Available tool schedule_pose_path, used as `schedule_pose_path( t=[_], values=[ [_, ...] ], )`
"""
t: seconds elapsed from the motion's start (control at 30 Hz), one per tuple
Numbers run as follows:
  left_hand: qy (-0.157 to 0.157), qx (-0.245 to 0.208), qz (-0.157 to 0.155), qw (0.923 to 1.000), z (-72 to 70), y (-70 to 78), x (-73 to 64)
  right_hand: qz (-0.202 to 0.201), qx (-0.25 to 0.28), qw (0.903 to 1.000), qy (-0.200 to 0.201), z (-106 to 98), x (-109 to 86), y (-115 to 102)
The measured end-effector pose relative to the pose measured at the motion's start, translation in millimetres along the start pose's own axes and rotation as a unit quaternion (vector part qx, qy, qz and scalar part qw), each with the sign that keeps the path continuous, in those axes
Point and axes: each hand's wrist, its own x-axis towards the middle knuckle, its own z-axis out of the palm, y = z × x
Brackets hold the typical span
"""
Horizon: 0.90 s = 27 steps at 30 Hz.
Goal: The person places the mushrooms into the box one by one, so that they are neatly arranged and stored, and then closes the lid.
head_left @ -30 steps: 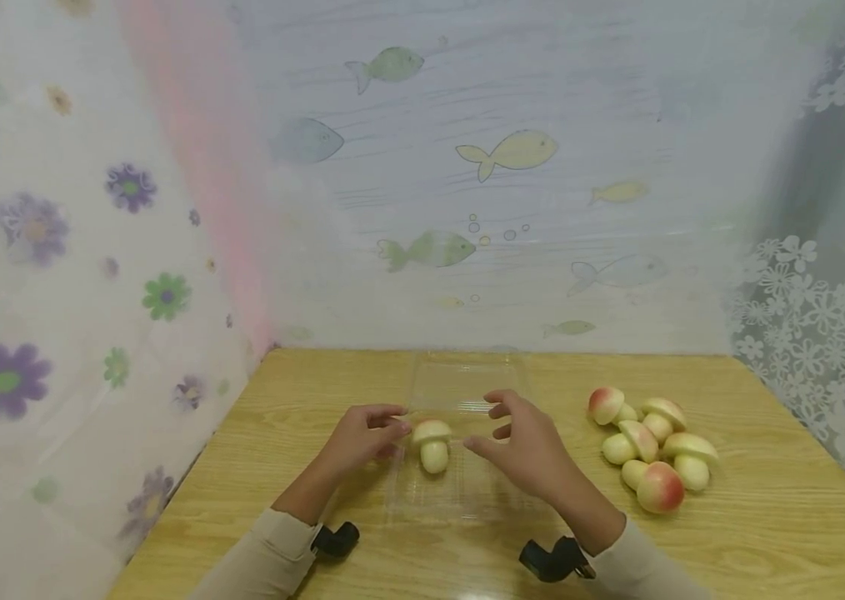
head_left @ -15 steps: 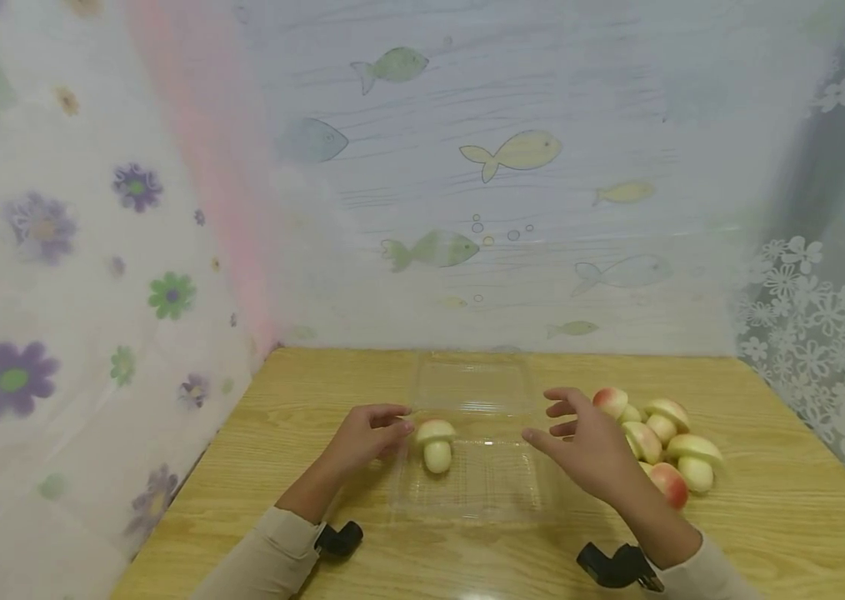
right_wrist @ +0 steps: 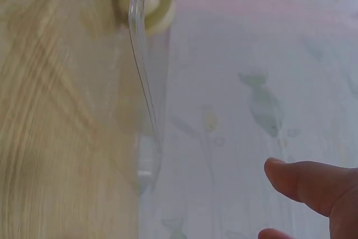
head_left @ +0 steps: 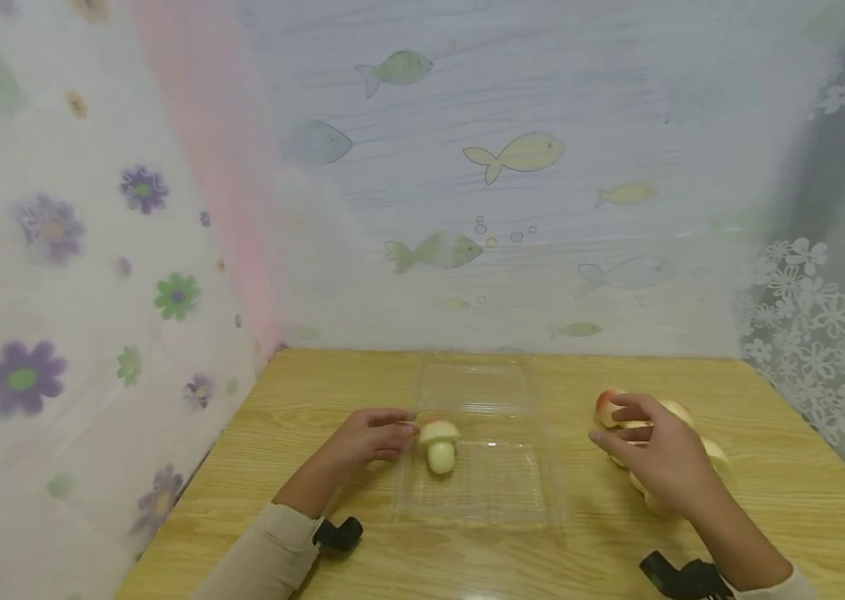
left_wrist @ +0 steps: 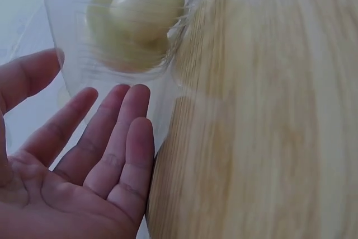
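Observation:
One cream, pink-topped toy mushroom (head_left: 441,450) lies at the left end of a clear plastic clamshell box (head_left: 482,520), its lid (head_left: 477,385) folded back. My left hand (head_left: 370,437) is beside the box's left wall, fingertips right at the rim. In the left wrist view, that hand's fingers (left_wrist: 137,144) are extended and the mushroom (left_wrist: 151,6) shows through the plastic. Over at the right, my right hand (head_left: 658,454) hovers above several similar mushrooms (head_left: 608,407), thumb and fingers apart, partly hiding them. Only its thumb (right_wrist: 305,183) and a fingertip show in the right wrist view.
The wooden table (head_left: 317,375) holds the box in the middle and the mushroom pile at right. Patterned curtains enclose it: flowers at left (head_left: 21,379), fish at the back (head_left: 512,154), white flowers at right (head_left: 805,275). Dark camera mounts (head_left: 338,535) sit at both wrists.
My right hand has moved from above the box rightward to the mushroom pile. My left hand stays by the box's left side, and the mushroom in the box keeps its place.

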Motion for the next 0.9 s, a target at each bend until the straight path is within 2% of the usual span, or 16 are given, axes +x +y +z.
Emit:
schedule_pose_path(
  t=[0.13,0.27,0.43,0.67,0.8,0.9],
  values=[
    [-0.029,-0.026,0.000,0.9992,-6.5,-4.2,0.7,0.020,-0.017,0.9996,0.002,-18.2,-0.3,15.0],
    [-0.041,-0.039,-0.002,0.9984,-10.9,-7.4,1.4,0.040,-0.030,0.9988,0.003,-34.9,0.5,31.9],
    [-0.045,-0.046,-0.003,0.9979,-12.2,-9.1,0.5,0.054,-0.030,0.9979,0.020,-50.1,3.7,56.0],
    [-0.048,-0.056,-0.010,0.9973,-12.7,-11.1,-0.5,0.085,0.000,0.9958,0.034,-65.0,8.3,91.5],
    [-0.052,-0.052,-0.011,0.9973,-13.1,-11.5,0.2,0.110,0.006,0.9936,0.025,-69.2,9.4,109.5],
    [-0.052,-0.051,-0.011,0.9973,-13.2,-10.4,0.1,0.136,-0.005,0.9906,-0.014,-73.4,13.0,122.0]
  ],
)
